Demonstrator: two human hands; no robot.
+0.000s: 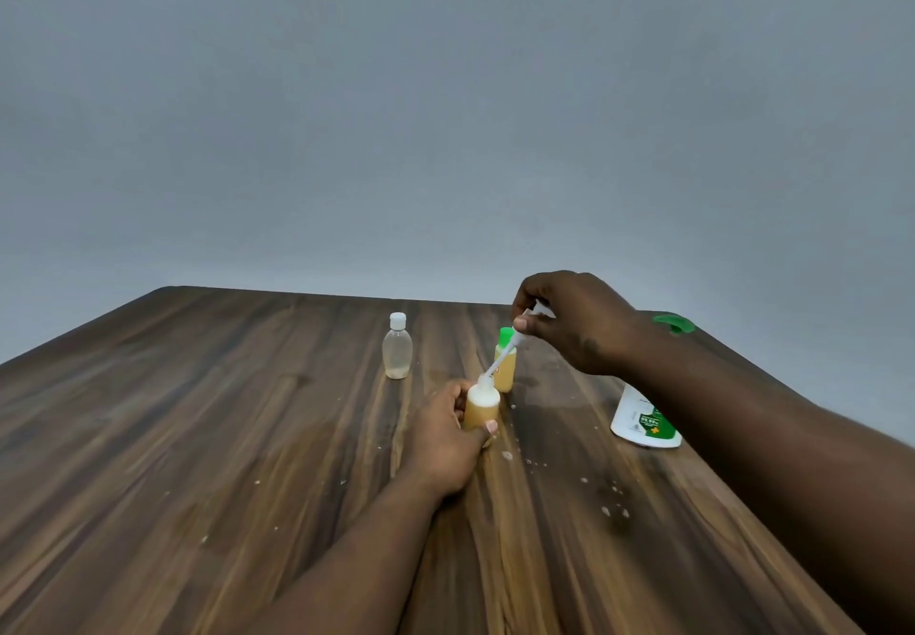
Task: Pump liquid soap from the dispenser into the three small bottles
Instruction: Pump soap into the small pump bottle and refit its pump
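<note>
I am seeing the left hand [445, 441] gripping a small open bottle [482, 406] near the middle of the table [198, 436]. Its fingers and thumb are curling round the amber-filled body, and the bottle is standing upright on the wood. The right hand [574, 322] is hovering above and behind it, pinching the top of a white tube [501, 359]. The tube is slanting down to the left, with its tip sitting at the bottle's mouth. Just behind, a green-capped bottle [509, 377] is standing, also holding amber liquid. Left of these, nearer the far edge, a clear bottle [397, 349] with a white cap is standing apart. The dispenser [643, 419], white with a green label, is sitting near the right edge, partly hidden behind the right forearm. A green part [673, 323] is showing above the arm, and I cannot tell whether it is joined to the dispenser. Pale droplets [614, 510] are dotting the wood toward the near right.
</note>
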